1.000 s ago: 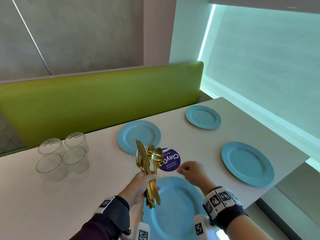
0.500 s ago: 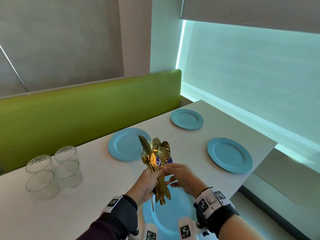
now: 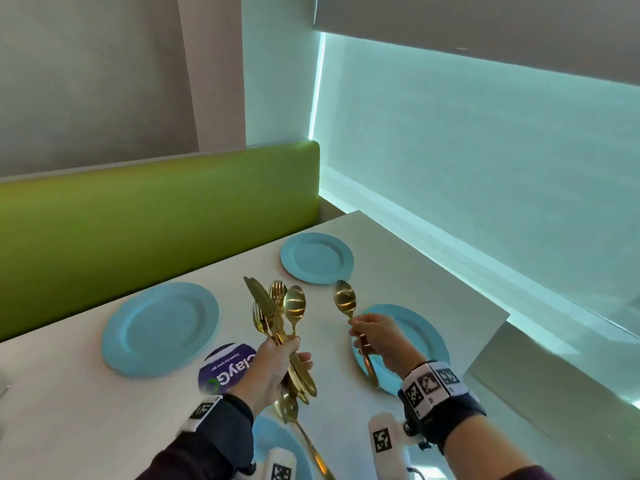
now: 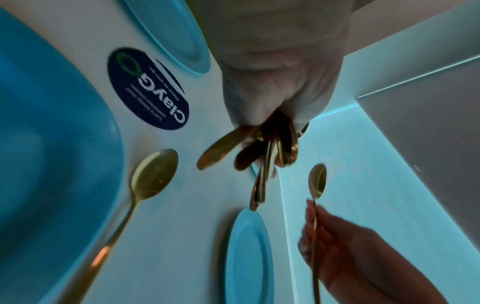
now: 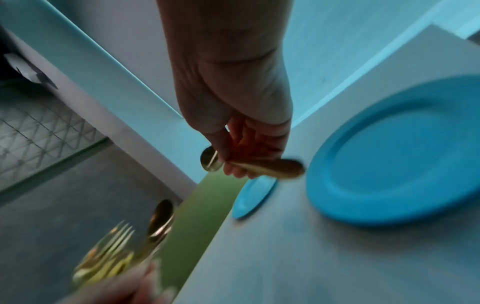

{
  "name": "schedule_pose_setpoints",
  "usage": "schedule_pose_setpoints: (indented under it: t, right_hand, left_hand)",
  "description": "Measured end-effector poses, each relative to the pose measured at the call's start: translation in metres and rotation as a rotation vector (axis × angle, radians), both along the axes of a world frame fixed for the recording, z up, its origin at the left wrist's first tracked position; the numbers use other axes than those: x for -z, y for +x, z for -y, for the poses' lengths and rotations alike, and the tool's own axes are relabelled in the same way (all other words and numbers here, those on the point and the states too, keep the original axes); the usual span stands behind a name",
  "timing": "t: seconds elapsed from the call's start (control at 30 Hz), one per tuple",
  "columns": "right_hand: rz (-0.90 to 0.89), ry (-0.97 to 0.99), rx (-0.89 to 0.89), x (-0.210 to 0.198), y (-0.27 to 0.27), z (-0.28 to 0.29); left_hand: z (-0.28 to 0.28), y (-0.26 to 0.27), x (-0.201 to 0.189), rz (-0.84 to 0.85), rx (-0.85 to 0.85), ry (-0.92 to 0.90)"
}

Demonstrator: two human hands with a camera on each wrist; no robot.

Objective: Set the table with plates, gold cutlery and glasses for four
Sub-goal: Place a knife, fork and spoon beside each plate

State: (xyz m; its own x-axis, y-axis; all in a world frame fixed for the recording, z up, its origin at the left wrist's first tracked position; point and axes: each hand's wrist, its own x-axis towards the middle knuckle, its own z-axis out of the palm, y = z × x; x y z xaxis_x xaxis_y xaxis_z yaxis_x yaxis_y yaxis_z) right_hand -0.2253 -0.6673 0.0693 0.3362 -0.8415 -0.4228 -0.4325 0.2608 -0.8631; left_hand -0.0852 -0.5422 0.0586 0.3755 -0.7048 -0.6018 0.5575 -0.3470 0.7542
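Observation:
My left hand (image 3: 281, 356) grips a bundle of gold cutlery (image 3: 277, 313) upright above the table: knives, forks and a spoon. The handle ends (image 4: 259, 158) hang below the fist. My right hand (image 3: 362, 330) pinches a single gold spoon (image 3: 344, 299) by its handle (image 5: 272, 167), bowl up, over the right blue plate (image 3: 427, 336). Another gold spoon (image 4: 153, 179) lies on the table beside the near blue plate (image 4: 52, 144). Two more blue plates, one at the far left (image 3: 161, 329) and one at the far right (image 3: 317, 258), sit on the bench side.
A round purple sticker (image 3: 225, 372) is on the white table (image 3: 398, 271) between the plates. A green bench back (image 3: 156, 216) runs along the far side. The table's right edge (image 3: 485, 344) drops off near the window blind. A sliver of clear glass (image 3: 2, 393) shows at the left edge.
My right hand has drawn one spoon out of the bundle and carried it to the right. The view has swung right, so the glasses have nearly left it.

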Motion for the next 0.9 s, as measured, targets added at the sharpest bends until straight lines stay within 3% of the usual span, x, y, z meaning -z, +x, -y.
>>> schedule_pose_setpoints:
  t: [0.23,0.4,0.6,0.9]
  right_hand:
    - [-0.292,-0.174,0.134,0.023,-0.085,0.122]
    - [-0.454,-0.228,0.159,0.051,-0.125,0.178]
    - [-0.597,-0.236,0.109,0.081,-0.138,0.205]
    - [-0.6,-0.199,0.092,0.104,-0.131,0.212]
  left_hand:
    - [0.066,-0.024,0.011,0.028,0.02,0.047]
    - [0.099,-0.033,0.022,0.025,0.011,0.062]
    - [0.123,-0.034,0.039,0.02,0.031,0.063]
    - [0.133,-0.033,0.052,-0.009,0.028,0.06]
